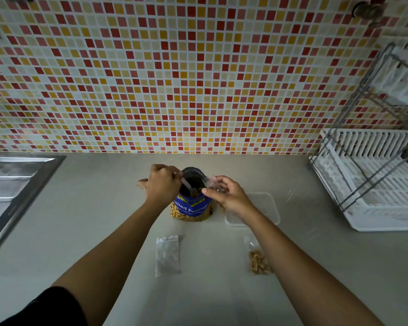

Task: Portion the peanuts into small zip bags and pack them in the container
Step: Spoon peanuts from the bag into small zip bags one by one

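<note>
**Portioning partway, packing not begun**

Judged well short of halfway. Done, by the look of the counter (104, 208): one small bag of peanuts (259, 263), filled and laid flat toward the front, just beside the right forearm. Not yet packed, with no bag visible in the clear container (269, 201), itself partly hidden behind the right wrist.

Now scooping. Left hand (161, 185) with fingers curled tight round a pale spoon (186, 185), dipped into the open mouth of the peanut pouch (191, 208). Right hand (231, 196) pinching a zip bag (211, 181) between thumb and forefinger, held right at the pouch's rim, remaining fingers loosely curled.

Left to do: filling and sealing this bag, then the empty bags (167, 255) lying flat in a pile nearer the front, then loading everything into the container.

Pouch upright mid-counter, between the two hands, just left of the container. Blue label, nuts showing low on its front, dark inside; impossible to tell how full.
</note>
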### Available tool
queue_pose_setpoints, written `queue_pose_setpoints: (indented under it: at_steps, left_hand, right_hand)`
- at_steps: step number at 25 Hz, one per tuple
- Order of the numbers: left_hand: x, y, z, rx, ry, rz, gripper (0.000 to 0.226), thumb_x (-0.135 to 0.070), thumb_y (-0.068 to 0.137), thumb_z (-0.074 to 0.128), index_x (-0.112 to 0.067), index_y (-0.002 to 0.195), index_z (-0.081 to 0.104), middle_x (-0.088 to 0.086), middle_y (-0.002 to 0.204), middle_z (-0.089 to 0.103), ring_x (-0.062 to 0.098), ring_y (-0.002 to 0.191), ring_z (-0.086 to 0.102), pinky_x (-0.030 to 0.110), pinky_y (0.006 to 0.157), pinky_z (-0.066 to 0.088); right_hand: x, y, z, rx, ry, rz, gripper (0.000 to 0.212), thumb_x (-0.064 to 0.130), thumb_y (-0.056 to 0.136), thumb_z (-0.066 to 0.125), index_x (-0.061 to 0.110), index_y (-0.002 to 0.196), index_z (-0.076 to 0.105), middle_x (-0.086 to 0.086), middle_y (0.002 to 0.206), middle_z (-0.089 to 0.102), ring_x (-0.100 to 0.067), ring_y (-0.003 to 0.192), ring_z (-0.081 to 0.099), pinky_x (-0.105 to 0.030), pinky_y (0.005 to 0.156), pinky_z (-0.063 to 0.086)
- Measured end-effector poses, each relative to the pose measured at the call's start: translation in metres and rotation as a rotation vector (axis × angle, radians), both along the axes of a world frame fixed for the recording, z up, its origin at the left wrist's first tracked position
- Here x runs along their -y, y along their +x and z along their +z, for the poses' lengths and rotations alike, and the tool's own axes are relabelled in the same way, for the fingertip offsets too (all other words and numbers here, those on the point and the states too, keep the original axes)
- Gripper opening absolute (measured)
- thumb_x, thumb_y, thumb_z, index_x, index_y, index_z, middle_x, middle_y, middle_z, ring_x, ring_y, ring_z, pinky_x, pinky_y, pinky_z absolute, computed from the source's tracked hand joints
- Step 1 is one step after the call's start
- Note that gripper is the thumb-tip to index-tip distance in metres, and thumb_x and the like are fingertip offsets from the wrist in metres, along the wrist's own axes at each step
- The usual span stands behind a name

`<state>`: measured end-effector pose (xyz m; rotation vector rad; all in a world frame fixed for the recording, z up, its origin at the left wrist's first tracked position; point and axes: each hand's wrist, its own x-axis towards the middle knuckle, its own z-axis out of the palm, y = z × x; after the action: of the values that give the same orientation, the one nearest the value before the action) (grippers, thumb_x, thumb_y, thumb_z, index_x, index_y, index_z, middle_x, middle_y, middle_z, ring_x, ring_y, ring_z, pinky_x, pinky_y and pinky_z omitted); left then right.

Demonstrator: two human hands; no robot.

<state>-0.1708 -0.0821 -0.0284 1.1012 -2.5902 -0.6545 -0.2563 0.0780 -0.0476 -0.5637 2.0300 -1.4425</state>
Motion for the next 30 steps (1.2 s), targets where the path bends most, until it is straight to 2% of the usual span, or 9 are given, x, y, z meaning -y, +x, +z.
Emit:
queue_pose_setpoints:
  at_steps: [4,6,7,9,15,18,23,28,30]
  left_hand:
    - [0.003,-0.002,-0.003,0.018,0.132,0.036,0.025,-0.029,0.095,0.043,-0.023,0.093,0.067,0.001,0.100,0.058,0.019,0.119,0.041,0.048,0.094,0.029]
    - [0.006,-0.005,-0.007,-0.054,0.286,0.025,0.021,-0.029,0.093,0.047,-0.026,0.081,0.065,0.004,0.098,0.063,0.024,0.113,0.050,0.051,0.095,0.040]
    - [0.006,-0.006,-0.007,-0.107,0.341,0.046,0.021,-0.027,0.092,0.049,-0.025,0.080,0.066,0.007,0.099,0.065,0.027,0.110,0.053,0.051,0.093,0.045]
    - [0.006,-0.004,-0.003,-0.168,0.360,0.100,0.022,-0.024,0.092,0.049,-0.015,0.092,0.070,0.012,0.102,0.066,0.029,0.108,0.054,0.051,0.091,0.048]
    - [0.011,0.000,0.002,-0.238,0.401,0.108,0.025,-0.022,0.094,0.047,-0.010,0.101,0.069,0.012,0.106,0.065,0.029,0.107,0.052,0.048,0.094,0.046]
    - [0.006,0.000,0.006,-0.248,0.467,0.076,0.025,-0.019,0.095,0.047,-0.006,0.106,0.067,0.010,0.101,0.063,0.022,0.099,0.054,0.036,0.082,0.047]
    - [0.011,0.003,0.009,-0.353,0.585,0.180,0.027,-0.019,0.095,0.048,-0.004,0.108,0.065,0.013,0.108,0.062,0.020,0.097,0.050,0.032,0.078,0.039]
    - [0.017,0.006,0.009,-0.386,0.676,0.213,0.028,-0.020,0.096,0.046,-0.004,0.113,0.063,0.013,0.116,0.059,0.020,0.102,0.047,0.033,0.081,0.036]
    - [0.021,0.007,0.009,-0.403,0.717,0.225,0.029,-0.022,0.096,0.046,-0.004,0.115,0.061,0.014,0.120,0.058,0.020,0.103,0.046,0.034,0.083,0.035]
  right_hand:
    - [0.000,0.001,0.004,-0.015,0.029,0.002,0.058,0.037,0.076,0.073,0.019,0.126,0.049,0.000,0.131,0.055,-0.011,0.110,0.050,-0.021,0.078,0.044]
    - [0.000,0.002,0.005,-0.010,0.041,0.005,0.059,0.036,0.077,0.073,0.019,0.127,0.047,-0.001,0.133,0.052,-0.011,0.110,0.048,-0.024,0.081,0.044]
    - [0.000,0.002,0.006,-0.010,0.046,0.006,0.060,0.037,0.077,0.073,0.019,0.128,0.047,-0.001,0.135,0.052,-0.011,0.111,0.048,-0.025,0.082,0.044]
    - [-0.001,0.002,0.007,-0.011,0.050,0.009,0.060,0.037,0.077,0.072,0.019,0.128,0.046,-0.001,0.136,0.051,-0.012,0.113,0.048,-0.026,0.083,0.044]
    - [-0.003,0.004,0.005,0.010,0.018,0.048,0.050,0.036,0.077,0.073,0.023,0.120,0.051,0.001,0.130,0.054,-0.015,0.115,0.050,-0.019,0.073,0.044]
    - [-0.004,0.001,0.003,0.009,0.012,0.016,0.054,0.035,0.076,0.073,0.020,0.123,0.051,0.000,0.131,0.054,-0.015,0.116,0.050,-0.016,0.072,0.044]
    - [-0.007,0.000,0.011,0.008,0.016,0.031,0.057,0.033,0.079,0.071,0.019,0.129,0.048,0.003,0.126,0.052,-0.009,0.111,0.045,-0.012,0.065,0.040]
    - [-0.012,-0.006,0.011,-0.035,-0.021,-0.025,0.055,0.036,0.075,0.074,0.021,0.123,0.053,0.000,0.128,0.055,-0.017,0.113,0.054,-0.023,0.078,0.049]
    - [-0.012,-0.006,0.012,-0.058,-0.011,-0.024,0.056,0.036,0.074,0.075,0.021,0.123,0.053,-0.001,0.128,0.055,-0.018,0.109,0.057,-0.022,0.075,0.049]
